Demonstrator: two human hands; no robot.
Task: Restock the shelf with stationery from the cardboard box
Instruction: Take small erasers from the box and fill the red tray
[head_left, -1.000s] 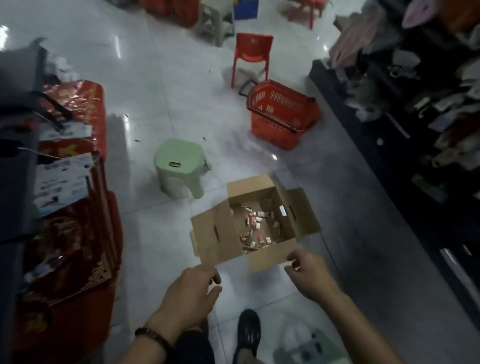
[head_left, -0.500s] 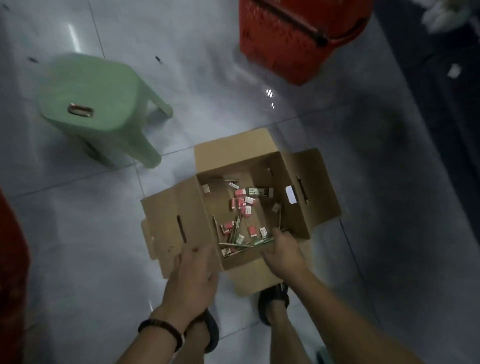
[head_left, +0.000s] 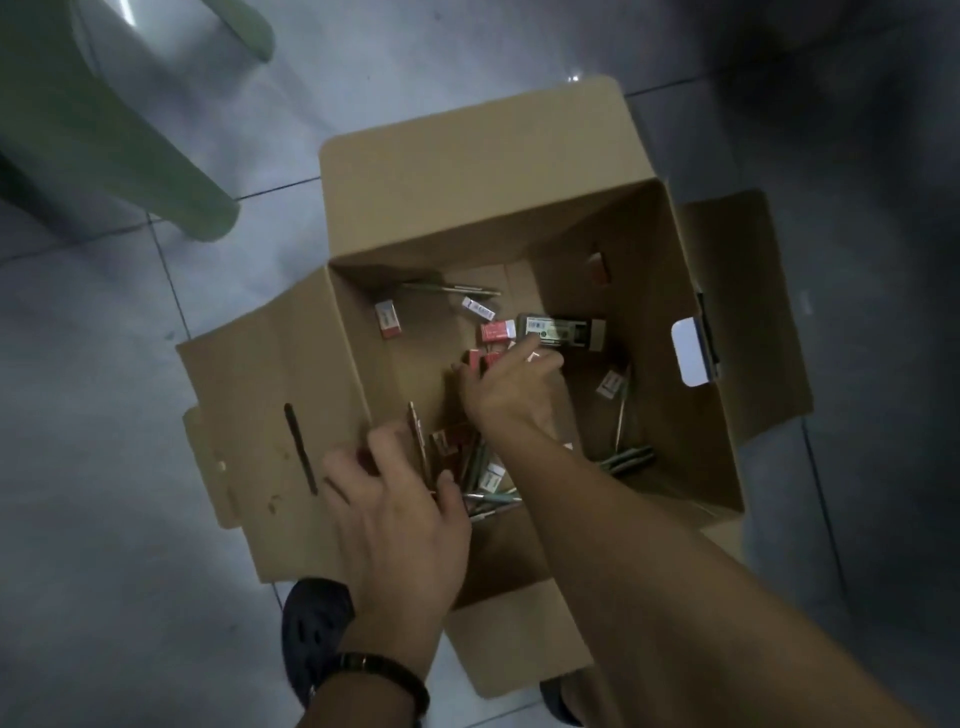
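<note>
**Both hands down in the box**

The cardboard box (head_left: 519, 171) sits open on the tiled floor (head_left: 104, 545) at frame centre, small red packets (head_left: 497, 331) and pens (head_left: 626, 457) scattered inside. The right hand (head_left: 511, 395) curls its fingers around red packets mid-box. The left hand (head_left: 400, 514) hovers at the box's left wall, fingers spread, grasping nothing clearly. A green stool (head_left: 104, 130) stands upper left.

Probably a shop: tiled floor (head_left: 156, 545), stool (head_left: 104, 130), cardboard box (head_left: 467, 182) of loose stationery (head_left: 496, 331).
</note>
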